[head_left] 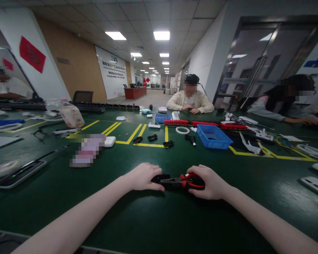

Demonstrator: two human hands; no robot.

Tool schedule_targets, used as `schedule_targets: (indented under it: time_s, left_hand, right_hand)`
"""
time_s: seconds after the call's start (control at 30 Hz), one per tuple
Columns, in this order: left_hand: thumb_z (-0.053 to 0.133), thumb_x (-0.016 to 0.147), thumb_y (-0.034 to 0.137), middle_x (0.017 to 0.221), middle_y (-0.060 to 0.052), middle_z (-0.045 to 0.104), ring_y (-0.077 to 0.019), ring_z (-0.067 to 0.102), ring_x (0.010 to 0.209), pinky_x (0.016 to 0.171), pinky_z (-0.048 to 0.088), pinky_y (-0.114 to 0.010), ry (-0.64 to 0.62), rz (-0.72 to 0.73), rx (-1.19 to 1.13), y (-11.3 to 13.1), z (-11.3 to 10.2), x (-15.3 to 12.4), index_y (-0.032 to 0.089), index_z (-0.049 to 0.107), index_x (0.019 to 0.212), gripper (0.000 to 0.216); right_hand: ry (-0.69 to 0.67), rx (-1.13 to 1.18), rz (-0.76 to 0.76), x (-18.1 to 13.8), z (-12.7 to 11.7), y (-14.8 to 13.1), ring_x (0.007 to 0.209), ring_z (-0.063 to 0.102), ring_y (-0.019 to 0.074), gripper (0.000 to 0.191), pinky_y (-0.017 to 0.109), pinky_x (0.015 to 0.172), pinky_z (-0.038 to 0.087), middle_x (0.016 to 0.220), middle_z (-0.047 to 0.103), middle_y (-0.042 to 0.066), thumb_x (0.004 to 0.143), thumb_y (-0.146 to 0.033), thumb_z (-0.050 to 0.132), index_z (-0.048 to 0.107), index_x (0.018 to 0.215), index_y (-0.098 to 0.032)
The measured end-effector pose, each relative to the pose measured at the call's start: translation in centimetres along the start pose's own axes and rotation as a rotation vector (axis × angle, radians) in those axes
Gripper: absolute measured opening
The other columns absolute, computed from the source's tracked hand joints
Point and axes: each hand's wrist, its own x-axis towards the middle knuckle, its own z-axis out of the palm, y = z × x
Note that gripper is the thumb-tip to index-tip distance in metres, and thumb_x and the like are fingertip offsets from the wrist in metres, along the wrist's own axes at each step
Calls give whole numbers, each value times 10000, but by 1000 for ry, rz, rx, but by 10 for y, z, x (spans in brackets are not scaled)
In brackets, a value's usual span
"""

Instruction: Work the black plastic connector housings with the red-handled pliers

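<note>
Both my hands work low over the green table (95, 208), close together in front of me. My right hand (209, 181) is closed around the red-and-black handles of needle-nose pliers (192, 181). The pliers' long metal jaws point left and reach a small black part (163, 177). My left hand (145, 178) grips that black part between thumb and fingers, hiding some of it. Whether the jaw tips bite on the part or only touch it, I cannot tell. Farther off lie several similar small black parts (152, 137) inside yellow tape lines.
A blue bin (214, 137) stands beyond my right hand, near a black fitting (190, 140) and a white ring (182, 130). To the left are a phone (88, 150), a white case (110, 141) and a bottle (72, 114). A person (190, 97) sits across the table.
</note>
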Motion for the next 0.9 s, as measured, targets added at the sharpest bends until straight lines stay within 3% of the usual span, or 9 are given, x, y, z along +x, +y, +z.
schedule_targets:
  time_s: [0.3, 0.5, 0.6, 0.67, 0.8, 0.87, 0.9]
  left_hand:
    - [532, 868, 587, 849, -5, 606, -169, 569, 708, 634, 362, -273, 0, -2, -18, 0, -2, -2, 177, 565, 908, 414]
    - [541, 817, 660, 861, -17, 611, -183, 571, 745, 720, 371, -321, 56, 29, 91, 2, -1, -9, 191, 602, 926, 485]
    - [548, 793, 674, 1028, -72, 617, -217, 591, 851, 760, 387, -352, 182, 56, 140, 0, -6, -12, 183, 608, 1018, 544]
    - [532, 832, 604, 1146, -103, 592, -232, 593, 942, 765, 409, -349, 342, 119, 123, 3, -16, -14, 183, 553, 1172, 542]
    - [453, 900, 453, 1076, -83, 627, -186, 611, 902, 696, 466, -299, 706, 370, -32, 30, -36, -27, 218, 429, 1297, 462]
    - [445, 865, 573, 1040, -50, 654, -194, 615, 840, 718, 503, -335, 750, 417, -119, 56, -25, -49, 284, 404, 1340, 558]
    - [444, 855, 594, 1018, -24, 665, -203, 616, 834, 738, 511, -358, 761, 322, -136, 70, -12, -66, 350, 442, 1313, 519]
  right_hand:
    - [-30, 49, 8, 0, 2, 3, 805, 583, 187, 386, 357, 760, 461, 965, 660, 65, 705, -402, 661, 573, 1015, -189]
    - [-34, 59, -9, 0, 5, 4, 796, 581, 184, 390, 351, 756, 455, 957, 659, 58, 705, -400, 659, 574, 1023, -191]
    - [-33, 64, -18, 0, 6, 4, 803, 584, 184, 391, 344, 751, 452, 956, 654, 59, 705, -400, 655, 571, 1023, -188]
    - [-27, 62, -21, 0, 7, 5, 799, 583, 185, 400, 344, 746, 448, 953, 651, 63, 698, -399, 657, 568, 1023, -183]
    - [-21, 54, -26, 1, 10, 8, 801, 581, 189, 410, 357, 762, 442, 951, 646, 67, 694, -396, 652, 559, 1029, -178]
    - [-26, 53, -28, 1, 11, 9, 805, 581, 195, 411, 362, 758, 443, 951, 644, 70, 696, -398, 648, 555, 1029, -177]
    - [-30, 53, -27, 1, 12, 10, 805, 581, 197, 410, 363, 752, 446, 953, 643, 72, 699, -400, 644, 552, 1031, -177]
